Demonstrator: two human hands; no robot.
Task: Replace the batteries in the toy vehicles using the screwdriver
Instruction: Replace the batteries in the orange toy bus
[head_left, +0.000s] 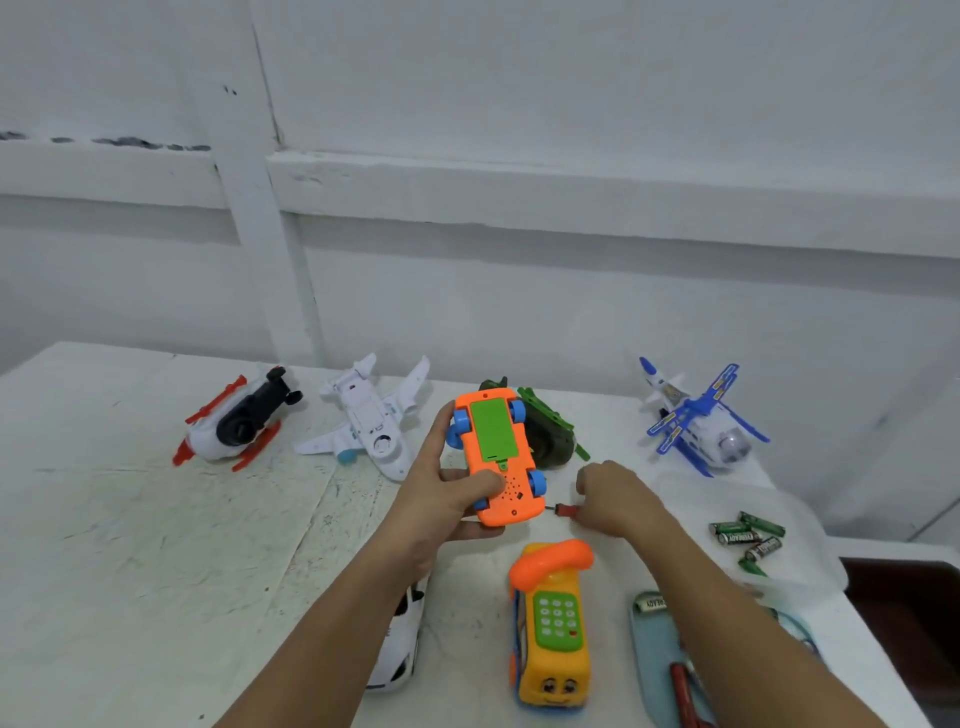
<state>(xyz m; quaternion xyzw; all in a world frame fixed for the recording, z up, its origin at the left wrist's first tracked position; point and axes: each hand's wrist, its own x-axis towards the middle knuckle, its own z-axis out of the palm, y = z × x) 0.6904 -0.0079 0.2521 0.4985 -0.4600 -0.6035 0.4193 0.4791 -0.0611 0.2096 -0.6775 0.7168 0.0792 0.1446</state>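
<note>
Though upturned, orange car (514, 488), green hatch (491, 428)

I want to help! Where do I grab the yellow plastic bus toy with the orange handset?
Grip the yellow plastic bus toy by its two long sides, reaching from above: it sits keypad-up, and the orange handset might lift off.

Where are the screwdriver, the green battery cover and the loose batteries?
screwdriver (564, 511): head view, red handle near the shaft.
green battery cover (493, 428): head view, middle of the panel on the orange toy (511, 496).
loose batteries (740, 538): head view, middle of the pile.
</note>
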